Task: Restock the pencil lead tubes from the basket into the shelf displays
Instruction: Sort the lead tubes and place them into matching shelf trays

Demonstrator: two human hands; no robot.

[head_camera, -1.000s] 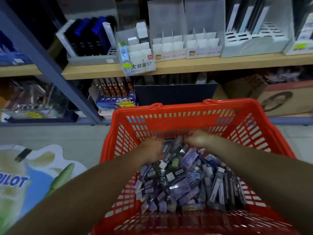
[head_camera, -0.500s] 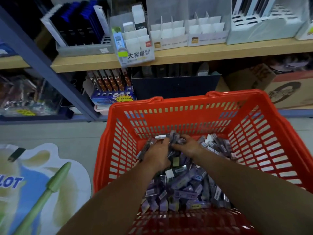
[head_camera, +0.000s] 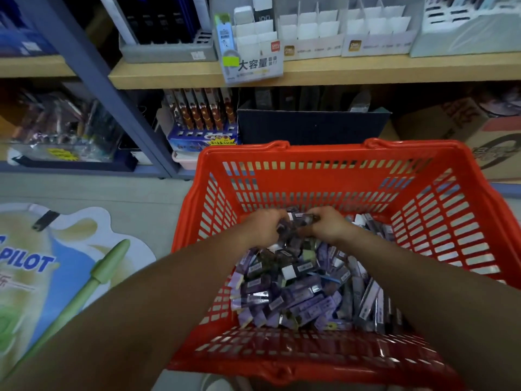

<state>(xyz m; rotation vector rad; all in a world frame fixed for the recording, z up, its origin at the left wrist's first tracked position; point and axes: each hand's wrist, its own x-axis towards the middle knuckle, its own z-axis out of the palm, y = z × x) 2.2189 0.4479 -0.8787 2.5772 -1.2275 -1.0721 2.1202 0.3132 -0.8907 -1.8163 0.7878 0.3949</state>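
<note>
A red plastic basket (head_camera: 332, 162) stands on the floor before the shelves, holding a heap of purple and grey pencil lead tubes (head_camera: 298, 289). Both my hands are inside it at the far side of the heap. My left hand (head_camera: 263, 228) and my right hand (head_camera: 328, 227) face each other with curled fingers and grip a bunch of tubes (head_camera: 298, 221) between them, lifted a little above the pile. On the wooden shelf (head_camera: 366, 71) above stand white cardboard displays (head_camera: 310, 38) with divided slots, and another display (head_camera: 377, 35) beside it.
A small display with a Chinese label (head_camera: 253, 63) leans at the shelf's front edge. A grey tray of dark pens (head_camera: 166, 49) sits to its left. Below are a boxed pen set (head_camera: 203, 128), a dark box (head_camera: 310, 128) and cardboard cartons (head_camera: 462, 131). A Pilot floor sticker (head_camera: 56, 266) lies left of the basket.
My hands have drawn together and gathered a bunch of tubes from the heap, raising it slightly. The view has tilted down and nearer to the basket.
</note>
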